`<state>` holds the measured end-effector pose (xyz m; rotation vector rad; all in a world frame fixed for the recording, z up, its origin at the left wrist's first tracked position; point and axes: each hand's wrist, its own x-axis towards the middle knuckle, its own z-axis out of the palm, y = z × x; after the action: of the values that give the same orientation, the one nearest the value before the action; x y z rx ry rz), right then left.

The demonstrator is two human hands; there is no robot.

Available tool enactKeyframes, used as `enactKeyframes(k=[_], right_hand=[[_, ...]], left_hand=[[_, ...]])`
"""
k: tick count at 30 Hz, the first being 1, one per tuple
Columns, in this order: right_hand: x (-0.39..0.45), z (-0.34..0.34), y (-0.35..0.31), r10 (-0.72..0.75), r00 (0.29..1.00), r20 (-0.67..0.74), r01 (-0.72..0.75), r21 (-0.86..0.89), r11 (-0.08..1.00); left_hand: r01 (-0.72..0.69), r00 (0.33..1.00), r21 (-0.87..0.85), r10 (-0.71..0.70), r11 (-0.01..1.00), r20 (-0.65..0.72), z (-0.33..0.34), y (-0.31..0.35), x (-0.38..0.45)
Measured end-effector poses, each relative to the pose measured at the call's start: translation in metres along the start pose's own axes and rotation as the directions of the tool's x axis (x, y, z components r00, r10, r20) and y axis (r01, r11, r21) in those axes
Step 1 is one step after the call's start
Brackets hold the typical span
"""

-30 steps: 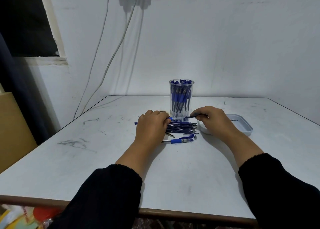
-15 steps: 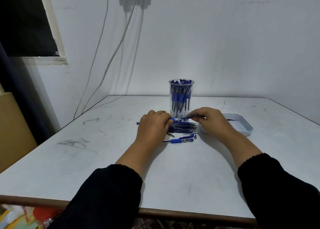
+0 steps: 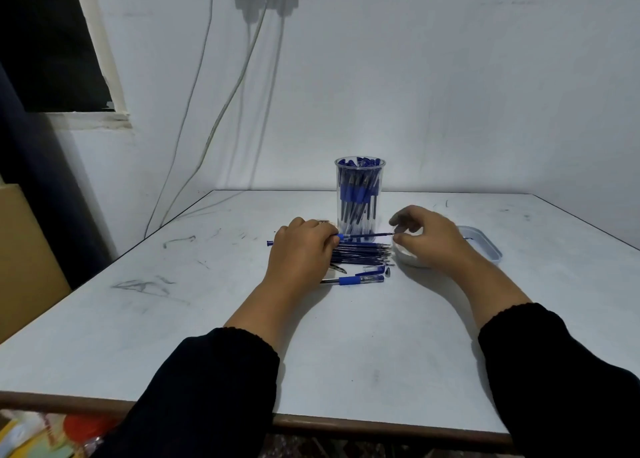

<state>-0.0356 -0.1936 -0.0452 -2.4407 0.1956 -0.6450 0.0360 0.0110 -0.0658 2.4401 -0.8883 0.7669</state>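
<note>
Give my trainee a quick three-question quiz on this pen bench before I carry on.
1. True or false: the cup stands upright behind the refill pile.
2. Which hand pinches the raised refill at its blue end? A left, B right.
3. Fill in: the tray lies to the ____ of the cup.
Key: 1 true; 2 A, the left hand; 3 right.

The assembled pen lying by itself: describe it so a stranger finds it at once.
Start at the clear cup of blue pens on the white table. Nearer the person lies a pile of bare refills, then the assembled pen. Unlike those thin refills, it has a clear barrel and blue grip.
</note>
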Motion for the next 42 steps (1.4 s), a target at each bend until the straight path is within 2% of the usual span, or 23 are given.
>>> enactKeyframes(k=[4,10,18,21,25,30,35,40,42], right_hand=[[0.002,-0.004,0.006,0.054,0.998,0.021,-0.054,0.015,0.998],[0.003,0.003,0.002,0.030,0.995,0.097,-0.025,-0.057,0.998],[-0.004,0.020,-0.012,-0.125,0.986,0.114,0.145,-0.190,0.971],[-0.005,0.025,-0.012,-0.154,0.981,0.119,0.171,-0.155,0.973],[-0.003,0.022,-0.016,-0.090,0.987,0.136,0.103,-0.093,0.990],[-0.006,-0.001,-0.013,-0.055,0.987,0.153,0.083,-0.186,0.979],[-0.010,-0.006,-0.015,0.016,0.961,0.275,0.069,-0.296,0.953],[-0.010,-0.004,-0.014,0.041,0.958,0.282,0.043,-0.284,0.958],[-0.009,-0.002,-0.015,0.054,0.970,0.239,0.000,-0.220,0.975]], left_hand=[[-0.009,1.000,-0.003,0.009,1.000,-0.002,-0.002,0.000,-0.001],[-0.046,0.998,-0.052,0.045,0.998,-0.034,-0.001,0.002,-0.002],[-0.154,0.986,-0.078,0.148,0.985,-0.078,0.005,0.004,-0.002],[-0.178,0.982,-0.084,0.170,0.980,-0.087,0.005,0.005,-0.002],[-0.178,0.980,-0.075,0.170,0.981,-0.099,0.005,0.004,-0.002],[-0.146,0.984,-0.070,0.138,0.987,-0.109,0.003,0.003,-0.003],[-0.137,0.988,-0.063,0.131,0.989,-0.087,0.004,0.003,-0.003],[-0.137,0.988,-0.058,0.132,0.989,-0.083,0.004,0.002,-0.003],[-0.138,0.987,-0.058,0.133,0.989,-0.089,0.003,0.002,-0.003]])
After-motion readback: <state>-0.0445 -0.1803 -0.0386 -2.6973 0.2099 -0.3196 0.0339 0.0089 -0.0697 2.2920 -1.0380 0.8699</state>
